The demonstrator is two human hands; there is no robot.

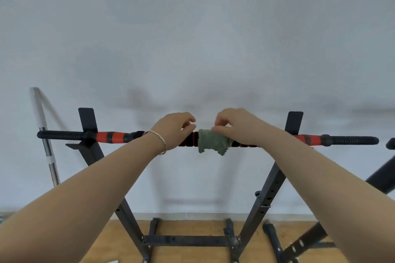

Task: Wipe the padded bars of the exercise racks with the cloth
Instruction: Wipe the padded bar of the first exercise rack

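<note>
While left hand (pixel 174 129) curls over padded bar (pixel 106 137), right hand (pixel 237 126) pinches cloth (pixel 211 142).

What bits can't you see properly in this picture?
Head view only:
- Padded bar middle: covered by the cloth, left hand and right hand.
- Grip of the left hand: too blurred to tell what its fingertips hold.
- Rack feet: cut off by the bottom edge.
- Second rack: cut off by the right edge.
</note>
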